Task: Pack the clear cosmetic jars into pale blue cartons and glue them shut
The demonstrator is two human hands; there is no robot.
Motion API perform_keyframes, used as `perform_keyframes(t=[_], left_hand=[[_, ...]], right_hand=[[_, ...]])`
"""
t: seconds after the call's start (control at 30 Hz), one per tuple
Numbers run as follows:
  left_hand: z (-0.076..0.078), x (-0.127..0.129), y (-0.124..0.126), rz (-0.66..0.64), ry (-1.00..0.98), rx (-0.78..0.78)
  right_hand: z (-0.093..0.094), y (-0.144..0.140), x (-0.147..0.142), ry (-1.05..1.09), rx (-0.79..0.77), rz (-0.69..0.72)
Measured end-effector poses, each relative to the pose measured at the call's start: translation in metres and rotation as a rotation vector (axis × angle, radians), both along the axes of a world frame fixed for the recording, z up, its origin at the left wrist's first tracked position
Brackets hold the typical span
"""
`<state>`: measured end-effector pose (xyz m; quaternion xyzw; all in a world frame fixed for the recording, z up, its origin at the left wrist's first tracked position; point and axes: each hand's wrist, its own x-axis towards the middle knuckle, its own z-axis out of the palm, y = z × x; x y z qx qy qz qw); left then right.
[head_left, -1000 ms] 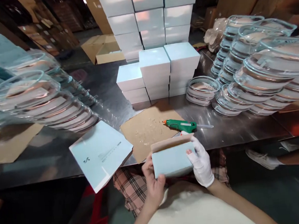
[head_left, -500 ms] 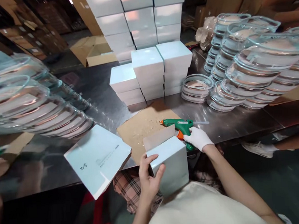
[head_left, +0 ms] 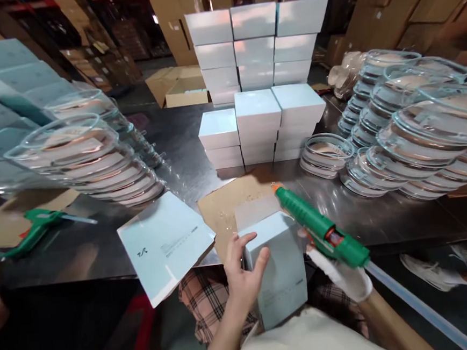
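My right hand [head_left: 344,279], in a white glove, is closed around the green glue gun [head_left: 307,215]. The gun's orange nozzle points up and left, past the far edge of a pale blue box [head_left: 283,289], and a long glue stick [head_left: 421,303] trails from its rear. That box stands upright at the table edge against my body, its pale flap [head_left: 256,212] raised on the far side. Bare, my left hand [head_left: 243,271] grips the box's left side, the index finger over the top and the thumb on the near face.
Another pale blue box [head_left: 166,247] lies to the left, beside a brown cardboard sheet [head_left: 215,206] with glue strands. White boxes [head_left: 257,119] are stacked behind. Glass dishes tower left [head_left: 91,164] and right [head_left: 424,133]. A second glue gun [head_left: 39,228] lies far left.
My right hand has lifted the glue gun off the table and brought it up beside the box, nozzle near the flap. My left hand stays on the box. The view has shifted left.
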<state>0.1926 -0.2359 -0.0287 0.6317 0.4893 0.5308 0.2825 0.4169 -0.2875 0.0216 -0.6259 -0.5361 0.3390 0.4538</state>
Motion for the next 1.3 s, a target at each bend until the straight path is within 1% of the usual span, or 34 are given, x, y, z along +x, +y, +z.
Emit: perform_keyframes(t=[0.1, 0.2, 0.27, 0.37, 0.43, 0.5, 0.57, 0.7, 0.8, 0.83, 0.9, 1.0, 1.03, 1.1, 1.17, 1.2, 1.23, 1.3], left_hand=[[0.003, 0.006, -0.001, -0.025, 0.032, 0.041], [0.004, 0.009, -0.002, -0.038, 0.048, 0.09], [0.004, 0.01, -0.004, -0.036, 0.052, 0.109], [0.002, 0.006, -0.006, -0.028, 0.048, 0.081], [0.0, 0.0, -0.008, -0.011, 0.034, 0.055], [-0.004, -0.007, -0.008, 0.01, 0.019, 0.04], [-0.007, -0.013, -0.008, 0.03, 0.006, 0.029], [-0.005, -0.018, -0.006, 0.056, -0.026, 0.064], [-0.001, -0.018, -0.006, 0.055, -0.062, 0.089], [0.0, -0.019, -0.007, 0.059, -0.08, 0.088], [0.002, -0.02, -0.007, 0.063, -0.11, 0.072], [0.002, -0.019, -0.005, 0.036, -0.128, 0.041], [0.001, -0.018, -0.005, 0.013, -0.132, 0.031], [-0.001, -0.015, -0.004, -0.038, -0.143, 0.02], [-0.003, -0.01, -0.003, -0.065, -0.145, 0.01], [-0.005, -0.008, -0.003, -0.06, -0.145, 0.001], [-0.006, -0.005, -0.002, -0.042, -0.153, -0.009], [-0.01, -0.003, -0.001, 0.006, -0.203, -0.036]], right_hand=[[0.005, -0.008, -0.011, -0.22, 0.171, 0.071], [0.009, -0.002, -0.023, -0.416, 0.336, 0.142], [0.008, 0.003, -0.026, -0.468, 0.384, 0.148], [0.002, 0.005, -0.017, -0.48, 0.364, 0.118], [-0.005, 0.005, -0.004, -0.399, 0.263, 0.022], [-0.012, 0.008, 0.008, -0.224, 0.109, -0.095], [-0.021, 0.017, 0.014, -0.057, -0.039, -0.166], [-0.039, 0.054, 0.006, 0.094, -0.208, -0.14], [-0.045, 0.077, 0.005, 0.17, -0.281, -0.097], [-0.043, 0.08, 0.01, 0.176, -0.296, -0.089], [-0.033, 0.081, 0.023, 0.153, -0.316, -0.089], [-0.006, 0.078, 0.035, 0.12, -0.275, -0.121], [0.002, 0.078, 0.032, 0.147, -0.243, -0.091], [0.014, 0.081, 0.017, 0.259, -0.212, 0.06], [0.018, 0.086, -0.001, 0.411, -0.238, 0.215], [0.016, 0.089, -0.008, 0.47, -0.259, 0.244], [0.014, 0.09, -0.013, 0.512, -0.269, 0.236], [0.008, 0.089, -0.013, 0.524, -0.231, 0.218]])
